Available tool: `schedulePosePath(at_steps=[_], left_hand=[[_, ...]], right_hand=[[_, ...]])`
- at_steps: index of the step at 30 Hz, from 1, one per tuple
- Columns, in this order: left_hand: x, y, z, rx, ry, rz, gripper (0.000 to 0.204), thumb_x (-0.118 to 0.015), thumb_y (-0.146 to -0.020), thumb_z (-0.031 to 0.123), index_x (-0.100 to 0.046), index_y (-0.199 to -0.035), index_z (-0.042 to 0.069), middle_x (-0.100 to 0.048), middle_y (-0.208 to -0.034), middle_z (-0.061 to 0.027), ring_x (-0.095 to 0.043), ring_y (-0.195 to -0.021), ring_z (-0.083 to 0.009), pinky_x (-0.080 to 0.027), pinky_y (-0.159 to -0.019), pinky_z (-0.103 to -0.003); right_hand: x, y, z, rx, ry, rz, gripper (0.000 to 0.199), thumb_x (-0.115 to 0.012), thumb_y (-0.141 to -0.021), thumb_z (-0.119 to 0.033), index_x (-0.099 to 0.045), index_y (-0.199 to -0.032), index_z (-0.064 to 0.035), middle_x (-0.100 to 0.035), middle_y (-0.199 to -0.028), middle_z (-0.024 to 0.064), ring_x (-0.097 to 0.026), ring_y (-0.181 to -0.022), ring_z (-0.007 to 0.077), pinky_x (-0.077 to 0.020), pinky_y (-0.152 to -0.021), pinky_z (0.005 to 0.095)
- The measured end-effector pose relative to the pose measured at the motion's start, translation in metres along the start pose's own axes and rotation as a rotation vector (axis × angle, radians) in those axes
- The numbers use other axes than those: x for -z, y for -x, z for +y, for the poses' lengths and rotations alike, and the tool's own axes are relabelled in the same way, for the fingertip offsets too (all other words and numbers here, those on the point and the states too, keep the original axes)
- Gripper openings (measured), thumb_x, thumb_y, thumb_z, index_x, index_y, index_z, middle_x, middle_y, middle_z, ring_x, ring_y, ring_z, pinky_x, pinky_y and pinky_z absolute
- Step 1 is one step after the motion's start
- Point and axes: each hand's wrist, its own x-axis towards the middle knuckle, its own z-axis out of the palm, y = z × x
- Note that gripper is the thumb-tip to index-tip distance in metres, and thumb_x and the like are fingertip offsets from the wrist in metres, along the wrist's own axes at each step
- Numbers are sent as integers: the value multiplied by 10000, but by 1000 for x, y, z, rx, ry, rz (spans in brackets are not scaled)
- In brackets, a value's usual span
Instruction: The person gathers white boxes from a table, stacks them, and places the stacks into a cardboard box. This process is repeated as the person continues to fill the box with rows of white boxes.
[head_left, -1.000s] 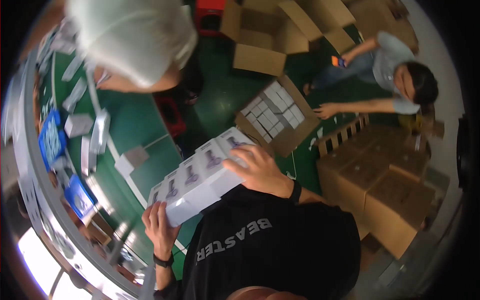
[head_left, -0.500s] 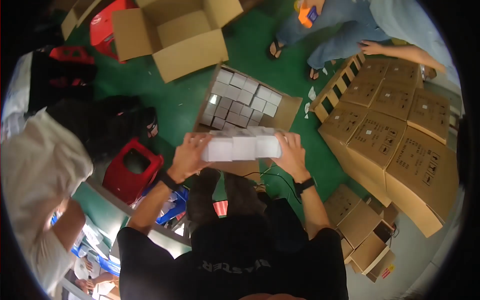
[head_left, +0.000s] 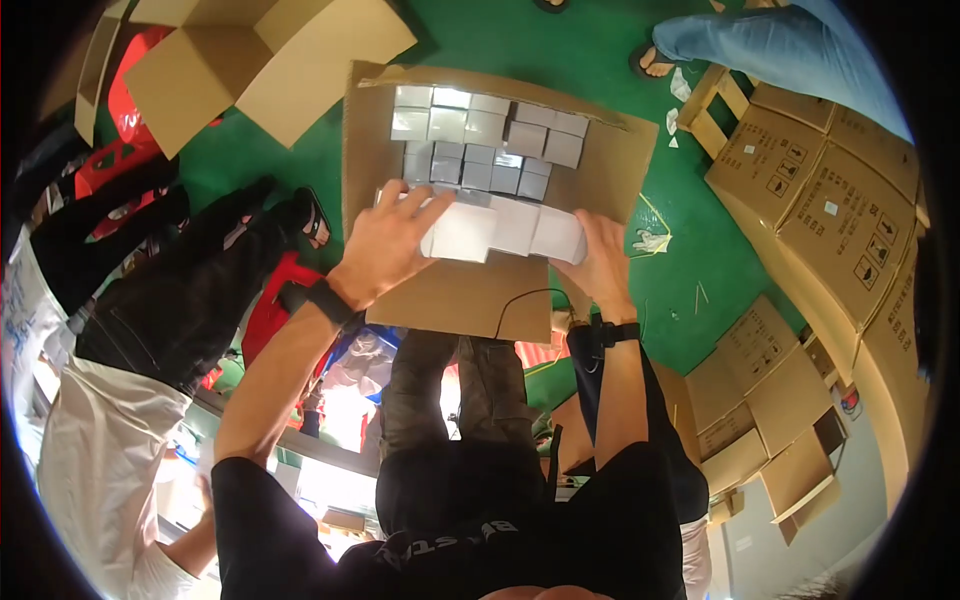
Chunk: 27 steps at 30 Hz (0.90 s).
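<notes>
Since half a second ago, the row of white boxes [head_left: 512, 230] between my hands has shifted from over the near flap to the near side of the open carton [head_left: 610, 150], just below the packed white boxes [head_left: 470, 125]. My left hand [head_left: 390, 240] clamps one end, fingers spread over the top edge; my right hand [head_left: 602, 262] presses the other end, so the row is squeezed between them. I cannot tell whether its underside touches anything in the carton. To the right of the packed boxes, brown cardboard shows up to the carton's right edge; on the near side, the flap [head_left: 460, 300] slopes toward my legs. Green floor [head_left: 500, 40] shows beyond the far edge, and another stretch lies between the carton and the stacked cartons [head_left: 790, 170] on my right. A red stool [head_left: 268, 310] stands near my left forearm.
</notes>
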Motion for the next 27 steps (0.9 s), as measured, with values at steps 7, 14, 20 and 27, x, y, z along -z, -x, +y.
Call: schedulePosePath(at_steps=[7, 14, 20, 27], left_hand=[[-66, -36, -69, 104, -54, -14, 835, -887, -638, 244, -518, -1384, 175, -581, -1257, -11, -517, -1190, -304, -579, -853, -414], [-164, -81, -136, 134, -143, 8, 860, -856, -668, 160, -473, -1437, 186, -501, -1424, -46, -433, -1331, -329, -357, -1142, -553], [-249, -92, -148, 207, -261, 273, 852, -826, -694, 109, -455, -1459, 161, -429, -1502, -116, -382, -1390, -374, -215, -1195, -605], [-211, -57, -110, 482, -87, 263, 620, -551, -859, 62, -443, -1469, 29, -440, -1505, -192, -395, -1405, -397, -280, -1186, -576]], right_hand=[[-51, -48, -2, -67, 39, -26, 802, -902, -616, -164, -537, -1329, -188, -555, -1288, 53, -479, -1235, 341, -500, -954, 485], [-138, -102, 53, -22, 141, -29, 841, -900, -612, -157, -524, -1362, -221, -509, -1279, 84, -440, -1263, 347, -432, -1030, 564], [-174, -123, 75, -1, 348, 235, 889, -885, -639, -112, -477, -1428, -136, -480, -1340, 158, -423, -1290, 354, -343, -1103, 570], [-234, -51, -6, 103, -3, -295, 646, -720, -852, -128, -451, -1432, -32, -541, -1313, 250, -490, -1260, 407, -348, -1130, 506]])
